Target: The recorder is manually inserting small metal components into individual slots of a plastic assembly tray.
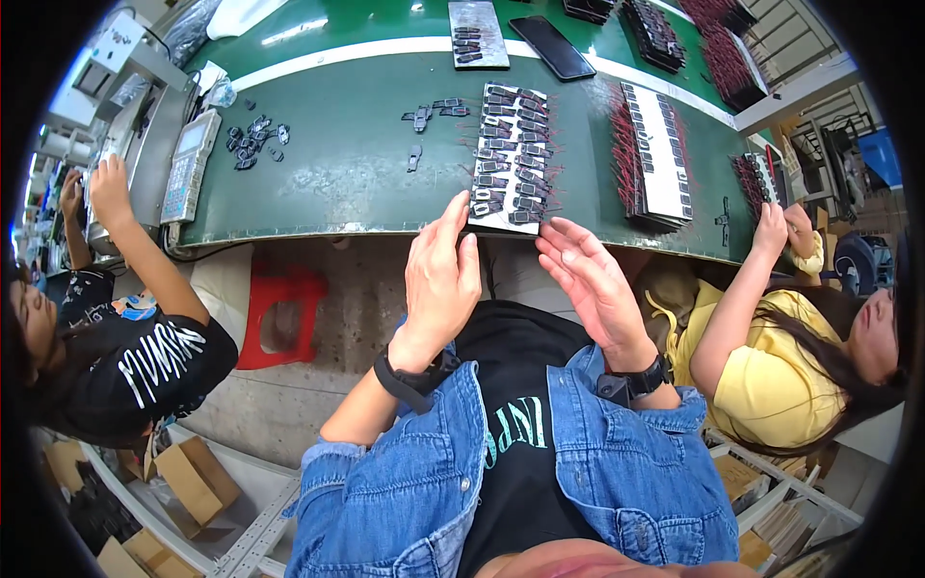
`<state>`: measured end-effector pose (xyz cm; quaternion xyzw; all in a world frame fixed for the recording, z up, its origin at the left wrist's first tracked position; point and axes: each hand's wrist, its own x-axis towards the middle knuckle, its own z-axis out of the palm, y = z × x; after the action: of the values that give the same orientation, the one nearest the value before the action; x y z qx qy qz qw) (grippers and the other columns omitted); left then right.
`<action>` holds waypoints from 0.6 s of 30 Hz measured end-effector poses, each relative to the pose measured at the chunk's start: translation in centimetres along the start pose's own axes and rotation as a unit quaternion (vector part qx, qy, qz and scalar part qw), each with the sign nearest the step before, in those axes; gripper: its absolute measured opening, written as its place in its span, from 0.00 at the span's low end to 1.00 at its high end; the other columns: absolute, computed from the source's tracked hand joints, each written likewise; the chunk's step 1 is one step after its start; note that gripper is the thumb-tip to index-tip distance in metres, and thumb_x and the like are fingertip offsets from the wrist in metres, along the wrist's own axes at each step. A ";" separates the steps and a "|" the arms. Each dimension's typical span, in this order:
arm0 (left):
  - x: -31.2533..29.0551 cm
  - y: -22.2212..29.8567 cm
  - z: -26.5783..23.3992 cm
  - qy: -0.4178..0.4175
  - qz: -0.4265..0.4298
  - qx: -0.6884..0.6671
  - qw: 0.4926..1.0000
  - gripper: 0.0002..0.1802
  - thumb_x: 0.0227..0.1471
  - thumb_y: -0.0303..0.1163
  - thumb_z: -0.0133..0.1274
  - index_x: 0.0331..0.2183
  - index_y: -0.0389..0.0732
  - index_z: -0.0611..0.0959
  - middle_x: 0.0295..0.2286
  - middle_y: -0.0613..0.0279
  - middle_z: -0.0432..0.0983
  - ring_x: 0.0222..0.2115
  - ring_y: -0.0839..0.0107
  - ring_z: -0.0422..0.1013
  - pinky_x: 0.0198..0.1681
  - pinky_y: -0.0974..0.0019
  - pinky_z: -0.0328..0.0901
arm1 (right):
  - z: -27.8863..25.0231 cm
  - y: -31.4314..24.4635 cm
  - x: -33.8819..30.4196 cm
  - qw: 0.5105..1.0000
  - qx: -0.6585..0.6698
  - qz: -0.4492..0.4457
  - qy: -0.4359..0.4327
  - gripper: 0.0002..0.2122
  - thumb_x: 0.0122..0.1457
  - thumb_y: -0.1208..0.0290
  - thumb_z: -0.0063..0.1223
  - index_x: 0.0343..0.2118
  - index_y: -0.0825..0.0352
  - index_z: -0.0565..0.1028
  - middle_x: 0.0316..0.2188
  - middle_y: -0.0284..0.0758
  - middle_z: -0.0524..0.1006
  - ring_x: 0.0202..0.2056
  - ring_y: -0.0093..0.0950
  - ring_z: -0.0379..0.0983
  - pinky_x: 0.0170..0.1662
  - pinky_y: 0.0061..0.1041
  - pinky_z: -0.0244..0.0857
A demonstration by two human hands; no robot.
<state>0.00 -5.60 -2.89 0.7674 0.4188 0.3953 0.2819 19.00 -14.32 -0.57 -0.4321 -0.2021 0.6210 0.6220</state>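
Note:
A white board lies at the table's near edge, in front of me. It carries rows of small black electronic parts with thin red wires sticking out at the sides. My left hand is at the board's near left corner, fingers stretched out and nothing in it. Across from it, my right hand hovers by the near right corner, its fingers apart and slightly bent, palm turned inward. Whether the fingertips touch the board I cannot tell. Left of the board, a few loose black parts rest on the green table.
The green table also bears a pile of black parts, a phone, a small loaded board and a stack of wired boards. Co-workers sit on both sides, the right one in a yellow shirt. A red stool stands at left.

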 end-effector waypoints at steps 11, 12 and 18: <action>0.8 2.2 -1.4 -0.101 -0.121 -0.090 0.983 0.29 0.59 0.22 0.45 0.62 0.36 0.63 0.54 0.44 0.69 0.51 0.61 0.71 0.54 0.62 0.65 | 0.4 -0.1 -0.1 0.992 -0.123 -0.007 -0.031 0.32 0.63 0.67 0.53 0.66 0.70 0.53 0.65 0.49 0.56 0.60 0.34 0.63 0.60 0.31 0.60; 0.9 2.3 -1.6 -0.106 -0.154 -0.122 0.975 0.29 0.60 0.23 0.45 0.62 0.36 0.63 0.55 0.44 0.68 0.50 0.63 0.71 0.54 0.62 0.65 | 0.3 -0.1 -0.1 0.993 -0.118 -0.009 -0.026 0.32 0.63 0.67 0.53 0.66 0.70 0.53 0.65 0.49 0.56 0.60 0.34 0.63 0.60 0.31 0.60; 1.0 0.7 -1.6 -0.092 -0.179 -0.243 0.949 0.28 0.62 0.24 0.44 0.63 0.37 0.61 0.56 0.48 0.68 0.50 0.69 0.70 0.51 0.66 0.64 | -0.1 0.0 0.1 0.996 -0.079 -0.006 -0.036 0.33 0.63 0.69 0.53 0.66 0.69 0.51 0.65 0.50 0.55 0.60 0.34 0.64 0.59 0.31 0.61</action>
<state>-0.72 -4.93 -1.19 0.6211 0.4128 0.3560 0.5631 19.13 -14.22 -0.64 -0.4558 -0.2757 0.6143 0.5821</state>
